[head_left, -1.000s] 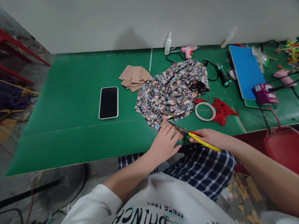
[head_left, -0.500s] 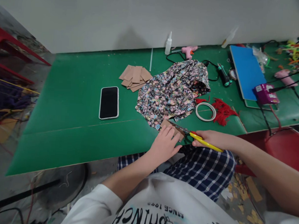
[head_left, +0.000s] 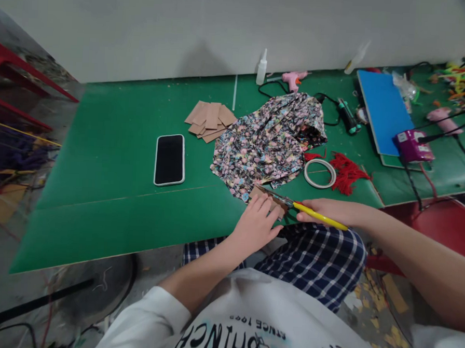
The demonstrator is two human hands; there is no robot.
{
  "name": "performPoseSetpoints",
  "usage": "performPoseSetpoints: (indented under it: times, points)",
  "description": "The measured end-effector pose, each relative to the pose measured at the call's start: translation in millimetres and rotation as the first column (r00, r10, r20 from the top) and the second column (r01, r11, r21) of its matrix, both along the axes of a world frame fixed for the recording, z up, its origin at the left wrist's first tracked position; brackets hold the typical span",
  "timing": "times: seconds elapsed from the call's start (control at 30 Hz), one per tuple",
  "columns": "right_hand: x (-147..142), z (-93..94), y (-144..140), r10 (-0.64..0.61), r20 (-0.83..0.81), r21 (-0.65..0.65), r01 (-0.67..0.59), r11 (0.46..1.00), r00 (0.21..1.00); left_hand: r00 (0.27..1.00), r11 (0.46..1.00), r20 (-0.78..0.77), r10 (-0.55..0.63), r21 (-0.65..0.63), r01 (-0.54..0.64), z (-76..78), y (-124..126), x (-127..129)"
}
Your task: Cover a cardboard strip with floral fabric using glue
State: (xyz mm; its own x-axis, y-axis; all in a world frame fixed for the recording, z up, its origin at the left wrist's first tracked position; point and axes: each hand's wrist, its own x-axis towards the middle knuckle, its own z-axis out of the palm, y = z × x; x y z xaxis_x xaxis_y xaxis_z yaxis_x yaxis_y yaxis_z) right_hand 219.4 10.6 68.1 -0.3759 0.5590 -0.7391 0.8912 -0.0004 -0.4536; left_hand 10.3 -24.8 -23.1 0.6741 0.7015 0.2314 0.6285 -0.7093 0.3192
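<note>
My left hand lies with outstretched fingers on a small piece of brown cardboard, pressing it down over the lower edge of a floral cloth. My right hand is closed around the handles of yellow-handled scissors. The scissor blades point left along the upper side of the cardboard, by the cloth's edge. Their tips are close to my left fingers. Part of the cardboard is hidden under that hand.
On the green table lie a phone, a pile of cardboard pieces, a roll of tape and red yarn. Behind the cloth are a glue bottle and a pink glue gun. A blue board lies to the right.
The scissors have closed: their yellow handles have come together and my right fingers have drawn in. My left hand, the cardboard and the cloth stay where they were.
</note>
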Motion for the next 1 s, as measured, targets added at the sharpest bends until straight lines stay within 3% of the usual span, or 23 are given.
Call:
performPoseSetpoints:
  times: [0.17,0.37,0.7,1.0]
  points:
    - [3,1.1,3,-0.11,-0.006,-0.134,0.109,0.985,0.994,1.0,1.0,0.001,-0.003,0.011,0.003,0.3,0,0]
    - [17,-5.0,6,-0.293,-0.043,-0.353,0.26,0.899,0.955,1.0,1.0,0.002,0.001,0.021,-0.001,-0.1,0,0]
    - [19,11.4,5,-0.294,-0.012,-0.361,0.27,0.893,0.956,1.0,1.0,0.002,-0.003,0.009,0.003,1.5,0,-1]
    - [14,7.6,9,-0.236,0.014,-0.343,0.227,0.911,0.972,1.0,1.0,-0.002,-0.002,0.013,0.002,0.8,1,0]
